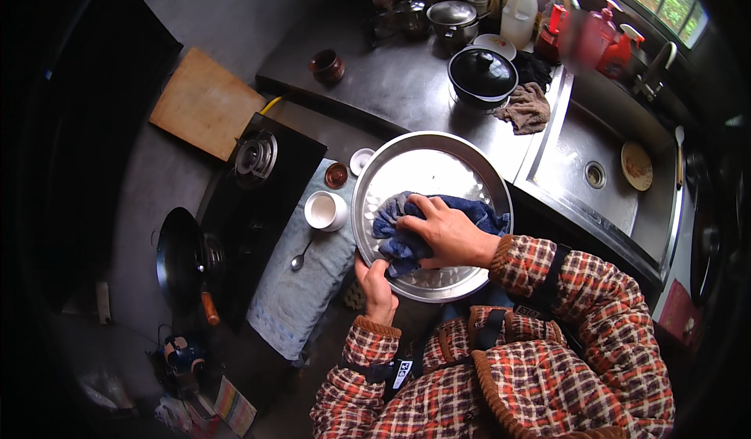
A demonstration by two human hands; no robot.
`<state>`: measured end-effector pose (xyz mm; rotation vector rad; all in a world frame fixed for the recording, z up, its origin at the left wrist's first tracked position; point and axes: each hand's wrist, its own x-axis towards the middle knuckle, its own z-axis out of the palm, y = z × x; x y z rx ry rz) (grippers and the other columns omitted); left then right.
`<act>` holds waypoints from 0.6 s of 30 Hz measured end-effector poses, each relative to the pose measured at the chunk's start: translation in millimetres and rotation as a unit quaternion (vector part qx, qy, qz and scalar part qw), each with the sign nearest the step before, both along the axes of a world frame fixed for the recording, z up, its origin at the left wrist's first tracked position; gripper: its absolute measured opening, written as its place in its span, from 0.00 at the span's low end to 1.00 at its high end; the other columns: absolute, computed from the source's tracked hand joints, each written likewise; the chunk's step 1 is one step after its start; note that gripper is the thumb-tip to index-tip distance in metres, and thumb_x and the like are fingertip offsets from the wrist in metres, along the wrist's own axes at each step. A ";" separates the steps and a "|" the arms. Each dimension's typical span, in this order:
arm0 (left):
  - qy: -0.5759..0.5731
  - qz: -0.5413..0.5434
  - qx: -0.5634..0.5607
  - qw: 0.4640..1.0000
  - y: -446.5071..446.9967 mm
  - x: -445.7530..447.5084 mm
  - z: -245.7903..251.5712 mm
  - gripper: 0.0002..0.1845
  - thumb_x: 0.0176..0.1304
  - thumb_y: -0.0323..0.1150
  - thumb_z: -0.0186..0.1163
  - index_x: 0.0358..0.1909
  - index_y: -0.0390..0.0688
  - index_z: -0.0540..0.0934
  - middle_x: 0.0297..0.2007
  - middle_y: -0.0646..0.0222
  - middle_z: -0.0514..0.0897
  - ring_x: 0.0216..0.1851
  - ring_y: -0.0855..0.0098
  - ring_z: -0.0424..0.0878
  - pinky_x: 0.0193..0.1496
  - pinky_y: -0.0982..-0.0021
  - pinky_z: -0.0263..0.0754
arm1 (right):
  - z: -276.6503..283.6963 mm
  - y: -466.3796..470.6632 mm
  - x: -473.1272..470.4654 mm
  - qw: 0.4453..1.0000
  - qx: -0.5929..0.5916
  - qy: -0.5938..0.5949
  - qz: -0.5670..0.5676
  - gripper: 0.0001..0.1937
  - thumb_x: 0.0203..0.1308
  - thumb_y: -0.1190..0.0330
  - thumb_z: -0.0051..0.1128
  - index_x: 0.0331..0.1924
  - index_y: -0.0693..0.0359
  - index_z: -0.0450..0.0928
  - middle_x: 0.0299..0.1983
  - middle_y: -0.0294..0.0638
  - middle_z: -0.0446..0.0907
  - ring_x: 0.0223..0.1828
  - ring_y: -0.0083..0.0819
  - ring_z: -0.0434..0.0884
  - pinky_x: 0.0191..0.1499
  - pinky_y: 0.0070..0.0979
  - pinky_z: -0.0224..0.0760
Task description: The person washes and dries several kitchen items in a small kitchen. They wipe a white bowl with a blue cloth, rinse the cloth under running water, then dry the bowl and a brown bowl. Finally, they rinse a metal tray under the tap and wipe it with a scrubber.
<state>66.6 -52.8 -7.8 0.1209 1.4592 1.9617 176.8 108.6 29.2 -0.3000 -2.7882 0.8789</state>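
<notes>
A round, shallow metal pan (pixel 431 172) is held tilted in front of me. My left hand (pixel 377 289) grips its lower left rim. My right hand (pixel 449 233) presses a bunched dark blue cloth (pixel 405 245) against the inside of the pan, fingers curled over the fabric. Left of the pan, a light blue towel (pixel 293 304) lies along the edge of the stove; on it are a white ceramic cup (pixel 324 210), a metal spoon (pixel 298 261) and a small brown lid (pixel 336 175). A white lid (pixel 361 161) sits beside the pan's upper left rim.
A steel sink (pixel 587 139) with a plate (pixel 636 165) inside is at the right. On the counter (pixel 387 75) stand a black lidded pot (pixel 483 75), a brown cloth (pixel 528 110), a brown jar (pixel 326 67) and bottles (pixel 519 13). Farther left are a wok (pixel 179 257) and a wooden board (pixel 205 101).
</notes>
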 end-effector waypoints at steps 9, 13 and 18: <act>0.016 -0.120 -0.017 0.993 6.6 -6.1 4.1 0.30 0.50 0.20 0.48 0.61 0.34 0.69 0.52 0.62 0.76 0.50 0.67 0.76 0.56 0.68 0.71 | 36.4 44.0 122.7 0.823 -0.481 0.221 -0.207 0.32 0.47 0.65 0.66 0.60 0.60 0.69 0.49 0.42 0.78 0.49 0.34 0.79 0.55 0.29 0.73; -0.006 -0.156 -0.019 0.988 29.4 0.7 7.0 0.30 0.51 0.20 0.48 0.61 0.34 0.69 0.51 0.62 0.76 0.50 0.66 0.76 0.56 0.68 0.71 | 43.2 72.7 247.3 0.736 -0.490 0.355 -0.302 0.34 0.59 0.55 0.61 0.66 0.62 0.65 0.57 0.45 0.75 0.56 0.33 0.76 0.61 0.30 0.70; -0.027 -0.199 -0.006 0.980 66.1 23.1 18.1 0.28 0.51 0.20 0.47 0.59 0.34 0.69 0.50 0.62 0.77 0.49 0.67 0.77 0.55 0.68 0.72 | 24.4 100.6 383.1 0.846 -0.026 0.405 -0.345 0.35 0.64 0.69 0.59 0.72 0.54 0.53 0.67 0.48 0.65 0.66 0.39 0.70 0.67 0.40 0.65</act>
